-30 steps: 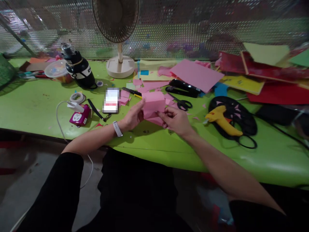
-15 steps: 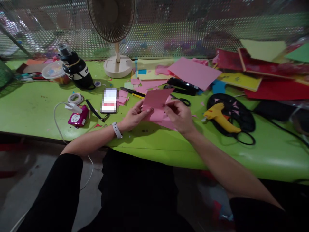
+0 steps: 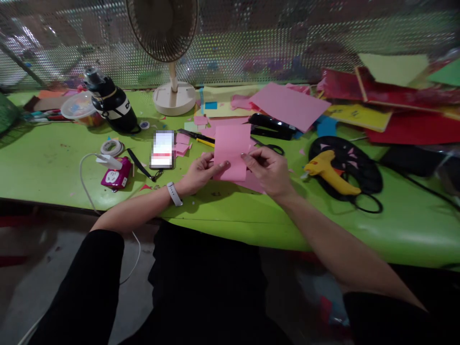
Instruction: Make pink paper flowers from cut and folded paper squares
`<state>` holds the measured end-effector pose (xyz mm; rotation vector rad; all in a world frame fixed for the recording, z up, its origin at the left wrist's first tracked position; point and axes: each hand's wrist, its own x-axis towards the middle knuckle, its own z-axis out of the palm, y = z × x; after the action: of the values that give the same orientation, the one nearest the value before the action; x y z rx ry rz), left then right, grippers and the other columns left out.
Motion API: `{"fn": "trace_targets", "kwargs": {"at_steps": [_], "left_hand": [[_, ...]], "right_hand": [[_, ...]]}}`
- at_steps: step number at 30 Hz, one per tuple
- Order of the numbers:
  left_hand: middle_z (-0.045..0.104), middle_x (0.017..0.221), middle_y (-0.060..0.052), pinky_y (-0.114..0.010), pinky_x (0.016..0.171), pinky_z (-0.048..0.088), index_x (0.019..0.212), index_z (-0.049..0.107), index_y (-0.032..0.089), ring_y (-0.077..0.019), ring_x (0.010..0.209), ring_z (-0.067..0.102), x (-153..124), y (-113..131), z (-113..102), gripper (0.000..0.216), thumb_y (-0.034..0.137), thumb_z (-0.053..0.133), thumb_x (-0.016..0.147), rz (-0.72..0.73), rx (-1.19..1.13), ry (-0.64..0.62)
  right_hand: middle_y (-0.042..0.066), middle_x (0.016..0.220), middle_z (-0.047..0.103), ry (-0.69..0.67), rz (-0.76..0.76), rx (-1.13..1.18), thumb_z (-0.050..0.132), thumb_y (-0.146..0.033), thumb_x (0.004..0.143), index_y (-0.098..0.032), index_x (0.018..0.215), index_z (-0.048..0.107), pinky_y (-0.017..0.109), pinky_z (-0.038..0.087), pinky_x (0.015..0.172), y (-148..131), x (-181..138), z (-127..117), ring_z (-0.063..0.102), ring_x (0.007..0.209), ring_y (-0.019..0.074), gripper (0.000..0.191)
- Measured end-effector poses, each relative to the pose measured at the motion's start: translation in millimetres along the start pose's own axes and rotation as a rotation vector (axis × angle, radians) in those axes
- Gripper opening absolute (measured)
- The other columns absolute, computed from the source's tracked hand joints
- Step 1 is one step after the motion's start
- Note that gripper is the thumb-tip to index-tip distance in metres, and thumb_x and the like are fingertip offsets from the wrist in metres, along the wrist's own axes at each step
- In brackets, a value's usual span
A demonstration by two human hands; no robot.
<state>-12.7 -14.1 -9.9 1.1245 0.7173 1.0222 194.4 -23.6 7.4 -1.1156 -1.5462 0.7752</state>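
Note:
A pink sheet of paper (image 3: 232, 149) stands upright between my hands, just above the front of the table. My left hand (image 3: 204, 171) pinches its left edge, thumb on the near face. On the right edge, my right hand (image 3: 269, 171) grips it between thumb and fingers. Another piece of pink paper shows beneath the sheet; whether it is held or lies on the table I cannot tell. Behind the sheet are a cutter knife (image 3: 197, 136), partly hidden, and scissors (image 3: 275, 149) with a dark handle.
On the green table (image 3: 46, 163), a phone (image 3: 163, 149), a tape roll (image 3: 111, 147) and a purple power adapter (image 3: 116, 173) lie left. A fan (image 3: 173, 98) and black bottle (image 3: 114, 106) stand behind. A yellow glue gun (image 3: 332, 173) and black stapler (image 3: 272, 127) are right.
The pink sheet's upper part has changed from a tilted, shaded flap to a flat, upright, lighter face. Both hands stay at its edges, almost in place.

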Motion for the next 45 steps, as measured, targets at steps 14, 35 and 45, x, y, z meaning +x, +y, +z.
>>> {"fn": "trace_targets", "kwargs": {"at_steps": [14,35,45], "left_hand": [[0.081,0.107,-0.008,-0.028,0.087,0.059,0.128,0.067,0.016,-0.0139,0.091,0.075,-2.6,2.7,0.5,0.059,0.049,0.085,0.083,0.030,0.040,-0.058],[0.078,0.110,-0.013,-0.037,0.093,0.062,0.126,0.062,0.012,-0.0184,0.094,0.077,0.9,0.6,-10.1,0.067,0.025,0.095,0.070,-0.072,0.091,-0.100],[0.079,0.114,-0.013,-0.043,0.101,0.061,0.127,0.063,0.013,-0.0209,0.099,0.078,5.5,15.9,-10.9,0.071,0.022,0.097,0.065,-0.126,0.068,-0.070]], "right_hand": [[-0.001,0.070,0.057,-0.022,0.011,0.030,0.077,-0.065,0.086,-0.024,0.076,0.062,0.031,0.043,0.058,-1.1,0.6,0.1,0.050,0.062,0.0144,0.045],[0.003,0.069,0.063,-0.318,0.293,0.051,0.080,-0.078,0.075,-0.022,0.077,0.064,0.031,0.048,0.054,-4.7,2.9,-5.6,0.057,0.060,0.0155,0.058],[0.005,0.071,0.068,-0.518,0.376,0.099,0.082,-0.065,0.080,-0.018,0.083,0.070,0.030,0.051,0.054,1.8,4.9,-11.4,0.062,0.061,0.0145,0.049]]}}
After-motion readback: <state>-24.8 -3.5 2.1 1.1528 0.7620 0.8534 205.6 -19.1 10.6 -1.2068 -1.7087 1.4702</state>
